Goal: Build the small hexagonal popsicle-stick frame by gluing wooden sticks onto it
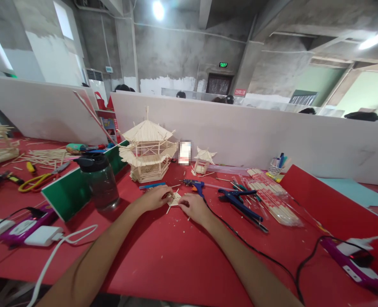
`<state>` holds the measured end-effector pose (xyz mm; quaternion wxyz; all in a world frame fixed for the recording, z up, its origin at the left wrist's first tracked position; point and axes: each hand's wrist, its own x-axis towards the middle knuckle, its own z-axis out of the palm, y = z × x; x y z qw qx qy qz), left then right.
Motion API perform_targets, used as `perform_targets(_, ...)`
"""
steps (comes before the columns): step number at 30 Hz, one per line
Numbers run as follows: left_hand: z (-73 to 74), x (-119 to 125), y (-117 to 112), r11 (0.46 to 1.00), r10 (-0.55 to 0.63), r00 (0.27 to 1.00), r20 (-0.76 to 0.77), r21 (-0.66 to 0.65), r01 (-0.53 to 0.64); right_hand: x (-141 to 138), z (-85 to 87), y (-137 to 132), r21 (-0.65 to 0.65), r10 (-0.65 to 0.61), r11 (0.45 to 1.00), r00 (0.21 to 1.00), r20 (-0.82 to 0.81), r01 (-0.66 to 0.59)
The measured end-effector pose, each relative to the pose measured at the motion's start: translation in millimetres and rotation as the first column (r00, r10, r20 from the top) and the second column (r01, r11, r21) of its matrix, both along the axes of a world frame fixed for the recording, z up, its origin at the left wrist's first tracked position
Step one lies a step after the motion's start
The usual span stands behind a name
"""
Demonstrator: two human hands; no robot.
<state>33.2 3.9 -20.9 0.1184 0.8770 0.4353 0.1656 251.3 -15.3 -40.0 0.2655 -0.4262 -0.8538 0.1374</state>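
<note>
A small flat piece made of thin wooden sticks (175,199) lies on the red table (163,256) between my hands. My left hand (155,198) pinches its left side with curled fingers. My right hand (193,207) pinches its right side, fingers closed on the sticks. Behind them stands a two-tier stick pagoda model (147,149) and a smaller stick pavilion (203,160). A blue glue gun (194,184) lies just beyond my right hand, its black cord running toward me.
A dark water bottle (100,180) and a green divider board (74,187) stand at the left. Blue clippers (240,200) and packs of sticks (272,198) lie at the right. Chargers and cables (32,230) sit front left. White partitions (256,136) close the back.
</note>
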Motion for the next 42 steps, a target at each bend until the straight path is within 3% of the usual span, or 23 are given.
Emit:
perform_targets(14, 1.1, 3, -1, 0.999, 0.047, 0.999, -0.004, -0.016, -0.047, -3, 5.5, -3, 0.014, -0.001, 1.000, 0.996, 0.087, 0.000)
perform_targets(26, 17.8, 18, -21, 0.992, 0.125, 0.982, -0.141, -0.014, -0.128, 17, 13.4, -5, 0.001, -0.034, 0.999, 0.999, 0.009, 0.034)
perform_targets(42, 17.4, 24, -25, 0.990, 0.142, 0.969, -0.203, 0.031, -0.139, 4, 0.3, -3, -0.008, -0.071, 0.997, 0.994, 0.081, 0.072)
